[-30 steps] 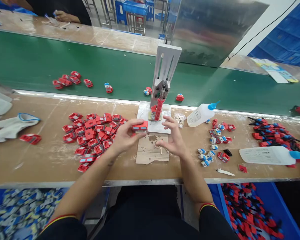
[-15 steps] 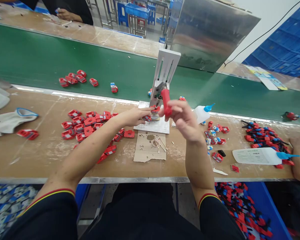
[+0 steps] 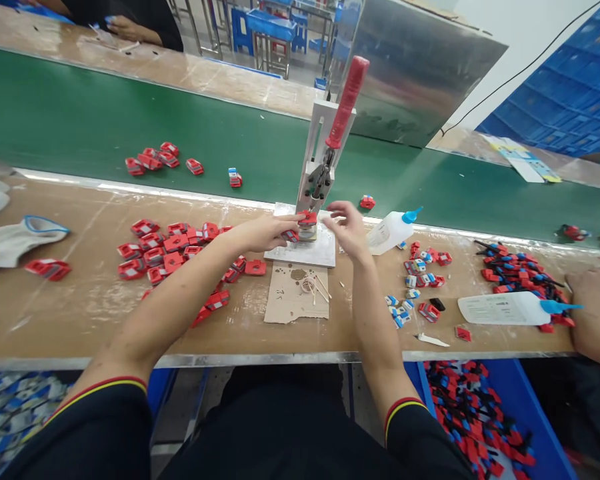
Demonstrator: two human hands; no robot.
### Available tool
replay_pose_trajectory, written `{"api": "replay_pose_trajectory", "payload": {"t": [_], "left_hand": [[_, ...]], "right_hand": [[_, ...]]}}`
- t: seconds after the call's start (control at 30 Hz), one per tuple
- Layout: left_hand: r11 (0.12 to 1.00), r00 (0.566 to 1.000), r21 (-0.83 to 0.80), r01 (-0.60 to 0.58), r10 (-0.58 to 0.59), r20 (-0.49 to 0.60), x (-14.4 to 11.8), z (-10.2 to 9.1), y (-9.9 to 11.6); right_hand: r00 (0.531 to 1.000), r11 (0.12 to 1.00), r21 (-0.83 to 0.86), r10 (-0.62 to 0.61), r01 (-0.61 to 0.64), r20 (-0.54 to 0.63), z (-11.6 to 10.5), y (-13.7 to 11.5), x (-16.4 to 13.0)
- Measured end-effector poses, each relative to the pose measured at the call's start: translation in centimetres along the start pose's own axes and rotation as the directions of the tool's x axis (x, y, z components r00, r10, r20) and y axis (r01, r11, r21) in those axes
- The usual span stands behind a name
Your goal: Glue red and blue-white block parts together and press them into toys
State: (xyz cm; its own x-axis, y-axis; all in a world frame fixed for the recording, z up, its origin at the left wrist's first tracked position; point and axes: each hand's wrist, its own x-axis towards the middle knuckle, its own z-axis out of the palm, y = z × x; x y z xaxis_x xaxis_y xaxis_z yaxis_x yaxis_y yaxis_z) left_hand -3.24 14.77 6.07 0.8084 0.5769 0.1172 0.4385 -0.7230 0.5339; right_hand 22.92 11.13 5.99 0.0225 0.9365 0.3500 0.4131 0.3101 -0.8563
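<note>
Left hand [image 3: 265, 232] pinches a red part [image 3: 307, 219] under the press [image 3: 320, 177], while right hand [image 3: 347, 227] hovers open beside it.

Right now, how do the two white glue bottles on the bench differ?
The far glue bottle by the press looks smaller, its blue nozzle tilted upward. The near glue bottle looks longer and lies flat, nozzle pointing right toward a co-worker's hand. Both are white with blue nozzles and rest on the workbench.

Raised press lever [image 3: 344, 101] above hands [image 3: 350, 227]
</note>
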Motion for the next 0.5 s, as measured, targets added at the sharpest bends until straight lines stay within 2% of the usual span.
{"api": "replay_pose_trajectory", "payload": {"t": [0.1,0.2,0.3,0.4,0.5], "left_hand": [[1.000,1.000,0.026,0.016,-0.017,0.015,0.2,-0.1,0.1],[0.999,0.999,0.036,0.037,-0.037,0.015,0.1,-0.1,0.1],[0.998,0.996,-0.026,0.048,-0.050,-0.075,-0.9,-0.1,0.1],[0.994,0.978,-0.104,0.034,-0.055,-0.203,-2.6,0.0,0.7],[0.993,0.962,-0.119,-0.022,-0.012,-0.273,-4.1,0.2,1.7]], "right_hand": [[0.979,0.994,-0.063,0.100,-0.090,0.176,2.8,2.8,-0.1],[0.981,0.993,0.007,0.115,-0.117,0.156,3.8,3.5,0.5],[0.985,0.962,0.217,0.152,-0.167,0.082,2.2,4.2,-0.9],[0.983,0.926,0.328,0.180,-0.185,0.044,-0.3,5.2,-4.6],[0.982,0.876,0.447,0.185,-0.184,0.041,-1.9,5.8,-8.5]]}}
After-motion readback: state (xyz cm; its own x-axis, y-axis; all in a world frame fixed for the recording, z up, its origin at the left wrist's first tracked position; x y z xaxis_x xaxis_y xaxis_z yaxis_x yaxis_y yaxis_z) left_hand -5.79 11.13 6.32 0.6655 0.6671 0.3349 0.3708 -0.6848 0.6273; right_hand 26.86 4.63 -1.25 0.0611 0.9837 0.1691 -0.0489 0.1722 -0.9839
